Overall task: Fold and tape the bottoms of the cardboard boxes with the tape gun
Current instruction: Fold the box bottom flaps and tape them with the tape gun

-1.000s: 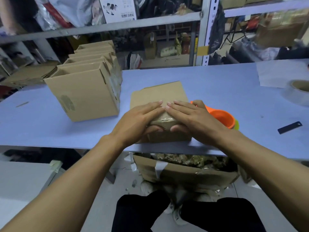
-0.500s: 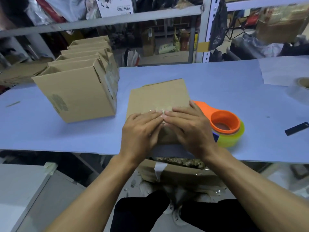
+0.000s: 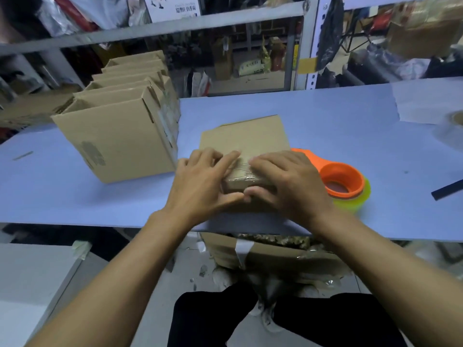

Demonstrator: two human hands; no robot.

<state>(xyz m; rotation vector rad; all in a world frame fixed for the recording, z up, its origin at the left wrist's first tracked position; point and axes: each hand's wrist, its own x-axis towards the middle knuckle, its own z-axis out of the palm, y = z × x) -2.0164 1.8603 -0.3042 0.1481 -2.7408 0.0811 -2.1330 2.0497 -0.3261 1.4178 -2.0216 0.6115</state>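
Note:
A small cardboard box (image 3: 246,136) lies on the blue table (image 3: 325,126) near its front edge, with clear tape over its near end. My left hand (image 3: 203,182) and my right hand (image 3: 288,182) press down on that taped end, fingers on top and thumbs on the near face, fingertips almost touching. The orange tape gun (image 3: 342,181), with a yellow-green roll under it, rests on the table just right of my right hand. Neither hand touches it.
A row of several upright open boxes (image 3: 120,136) stands at the left. A clear tape roll (image 3: 453,126) and a black strip (image 3: 448,189) lie at the far right. An open carton (image 3: 270,256) of scraps sits under the table edge. Shelving lines the back.
Both hands have slid slightly apart along the taped edge, and their thumbs now wrap onto the box's near face. The box and tape gun have stayed put.

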